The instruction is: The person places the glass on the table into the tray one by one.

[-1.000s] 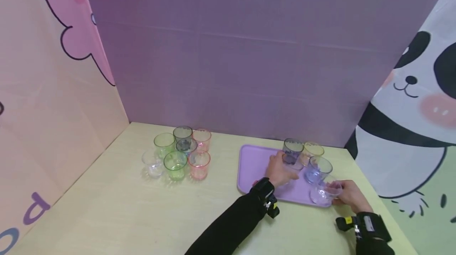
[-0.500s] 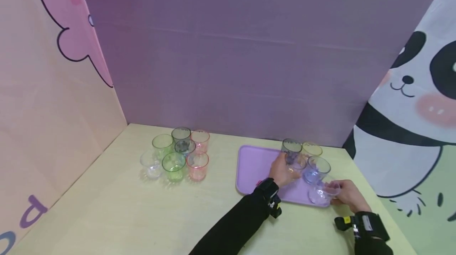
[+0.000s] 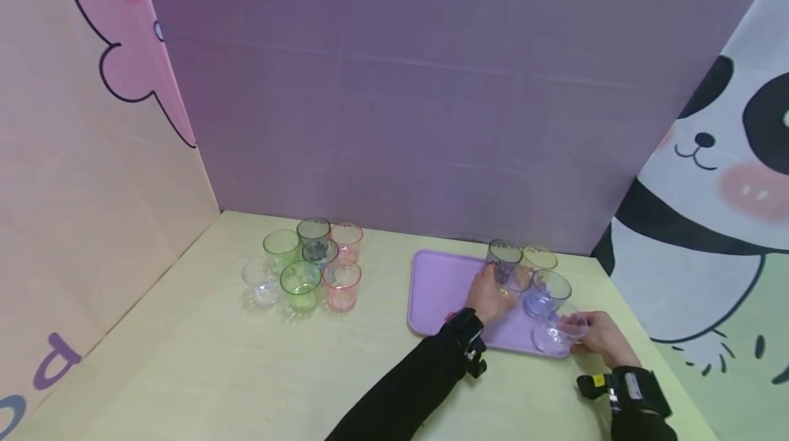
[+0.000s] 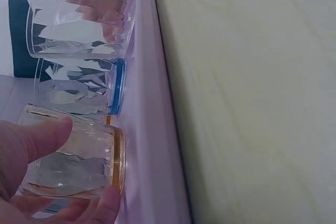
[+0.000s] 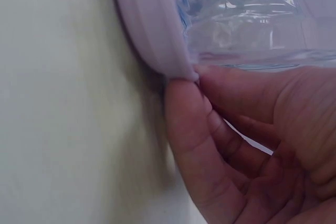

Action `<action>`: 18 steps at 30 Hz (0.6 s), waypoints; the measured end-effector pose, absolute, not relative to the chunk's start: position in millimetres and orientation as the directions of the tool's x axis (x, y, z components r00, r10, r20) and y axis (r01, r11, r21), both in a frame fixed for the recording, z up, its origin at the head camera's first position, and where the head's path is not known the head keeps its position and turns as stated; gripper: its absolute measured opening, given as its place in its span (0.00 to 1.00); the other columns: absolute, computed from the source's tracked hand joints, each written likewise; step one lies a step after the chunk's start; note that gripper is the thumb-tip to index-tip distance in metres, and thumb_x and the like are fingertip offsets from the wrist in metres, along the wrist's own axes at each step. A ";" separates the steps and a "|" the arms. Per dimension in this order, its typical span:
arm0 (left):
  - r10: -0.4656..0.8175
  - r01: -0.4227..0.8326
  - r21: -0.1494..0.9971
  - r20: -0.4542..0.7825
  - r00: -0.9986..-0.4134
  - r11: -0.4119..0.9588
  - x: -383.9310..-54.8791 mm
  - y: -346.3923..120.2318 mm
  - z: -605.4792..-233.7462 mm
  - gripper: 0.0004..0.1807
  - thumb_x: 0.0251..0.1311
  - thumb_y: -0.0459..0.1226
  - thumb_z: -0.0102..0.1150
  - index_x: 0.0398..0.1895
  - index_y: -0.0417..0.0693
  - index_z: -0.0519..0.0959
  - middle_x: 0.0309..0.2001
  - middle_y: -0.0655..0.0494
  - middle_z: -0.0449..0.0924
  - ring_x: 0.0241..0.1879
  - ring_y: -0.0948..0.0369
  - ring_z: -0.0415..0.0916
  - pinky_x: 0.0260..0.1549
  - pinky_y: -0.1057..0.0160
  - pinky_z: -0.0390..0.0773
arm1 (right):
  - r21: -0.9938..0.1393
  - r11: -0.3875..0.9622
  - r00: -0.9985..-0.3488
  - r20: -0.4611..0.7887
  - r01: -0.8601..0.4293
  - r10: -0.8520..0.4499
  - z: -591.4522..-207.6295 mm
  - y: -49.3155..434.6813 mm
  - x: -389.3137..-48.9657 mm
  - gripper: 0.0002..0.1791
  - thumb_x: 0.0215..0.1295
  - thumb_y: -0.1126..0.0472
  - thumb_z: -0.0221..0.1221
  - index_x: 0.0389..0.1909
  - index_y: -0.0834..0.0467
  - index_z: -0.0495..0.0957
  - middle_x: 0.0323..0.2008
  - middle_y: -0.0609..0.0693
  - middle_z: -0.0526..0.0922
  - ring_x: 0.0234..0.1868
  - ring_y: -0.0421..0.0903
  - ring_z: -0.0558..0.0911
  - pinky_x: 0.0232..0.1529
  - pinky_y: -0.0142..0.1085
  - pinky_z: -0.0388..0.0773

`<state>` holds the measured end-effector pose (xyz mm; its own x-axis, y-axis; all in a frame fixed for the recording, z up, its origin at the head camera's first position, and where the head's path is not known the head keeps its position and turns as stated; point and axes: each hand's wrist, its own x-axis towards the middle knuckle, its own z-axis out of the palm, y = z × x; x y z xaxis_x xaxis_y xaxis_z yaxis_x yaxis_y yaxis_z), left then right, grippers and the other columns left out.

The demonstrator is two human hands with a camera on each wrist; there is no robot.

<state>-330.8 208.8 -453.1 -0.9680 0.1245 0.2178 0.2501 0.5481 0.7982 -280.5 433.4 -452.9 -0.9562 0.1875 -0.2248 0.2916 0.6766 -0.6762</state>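
In the head view a purple tray [image 3: 434, 280] lies at the right of the table. My left hand [image 3: 488, 296] grips a clear glass [image 4: 73, 153] with an orange-tinted base, low over the tray or standing on it. My right hand [image 3: 604, 337] pinches the tray's rim [image 5: 178, 59] at its near right corner between thumb and finger, beside a clear glass [image 3: 551, 335]. Also on the tray stand a blue-tinted glass [image 3: 545, 296], a yellow-rimmed glass [image 3: 540, 257] and a dark grey glass [image 3: 504, 259]. My left hand partly hides the dark one.
Several glasses stand grouped on the left of the table, among them a green glass [image 3: 301, 288], a pink glass [image 3: 342, 288] and a clear glass [image 3: 261, 285]. A purple backdrop [image 3: 370, 119] closes off the far side; printed panels flank the table.
My left hand has moved slightly away from me and to the right with the orange-based glass, closer to the other glasses. My right hand stays at the tray's corner.
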 end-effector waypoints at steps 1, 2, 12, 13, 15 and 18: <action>0.125 0.245 0.796 0.212 -0.969 0.553 -330.8 209.1 -453.6 0.37 0.34 0.42 0.71 0.53 0.47 0.68 0.43 0.51 0.77 0.44 0.57 0.74 0.42 0.64 0.74 | -0.678 0.675 -0.956 -0.226 0.292 0.187 -453.0 433.6 -280.4 0.29 0.45 0.47 0.65 0.40 0.67 0.76 0.31 0.52 0.80 0.28 0.45 0.75 0.28 0.36 0.77; 0.124 0.243 0.795 0.210 -0.970 0.556 -330.6 209.4 -454.1 0.37 0.34 0.43 0.71 0.53 0.47 0.68 0.43 0.51 0.76 0.44 0.57 0.73 0.42 0.64 0.74 | -0.681 0.672 -0.956 -0.225 0.292 0.188 -452.9 433.6 -280.2 0.28 0.45 0.48 0.65 0.40 0.66 0.77 0.31 0.52 0.80 0.28 0.45 0.75 0.28 0.36 0.77; 0.143 0.266 0.764 0.225 -0.964 0.588 -327.7 204.2 -456.0 0.39 0.36 0.42 0.71 0.55 0.48 0.65 0.45 0.49 0.74 0.45 0.56 0.72 0.43 0.66 0.73 | -0.680 0.672 -0.955 -0.223 0.295 0.193 -453.1 432.3 -282.0 0.30 0.43 0.46 0.66 0.40 0.66 0.77 0.32 0.52 0.80 0.29 0.45 0.75 0.29 0.37 0.78; 0.145 0.266 0.764 0.224 -0.964 0.587 -327.0 203.4 -455.3 0.39 0.36 0.42 0.71 0.55 0.48 0.65 0.45 0.49 0.74 0.45 0.56 0.72 0.44 0.66 0.73 | -0.679 0.673 -0.955 -0.223 0.294 0.193 -453.1 432.3 -281.6 0.31 0.43 0.46 0.66 0.41 0.66 0.77 0.33 0.52 0.80 0.29 0.45 0.75 0.29 0.37 0.78; 0.151 0.271 0.768 0.225 -0.962 0.581 -325.3 201.8 -453.8 0.39 0.36 0.41 0.72 0.55 0.47 0.65 0.44 0.49 0.74 0.44 0.57 0.72 0.44 0.66 0.73 | -0.679 0.673 -0.956 -0.225 0.294 0.190 -452.8 432.6 -280.8 0.32 0.42 0.45 0.66 0.41 0.66 0.76 0.33 0.53 0.80 0.29 0.45 0.76 0.29 0.37 0.78; 0.163 0.277 0.774 0.224 -0.961 0.570 -322.0 197.9 -451.1 0.38 0.36 0.39 0.71 0.55 0.48 0.65 0.44 0.49 0.73 0.43 0.57 0.72 0.44 0.66 0.73 | -0.679 0.670 -0.954 -0.231 0.300 0.193 -452.9 432.9 -279.4 0.32 0.42 0.45 0.66 0.42 0.66 0.76 0.34 0.54 0.80 0.30 0.45 0.76 0.29 0.37 0.78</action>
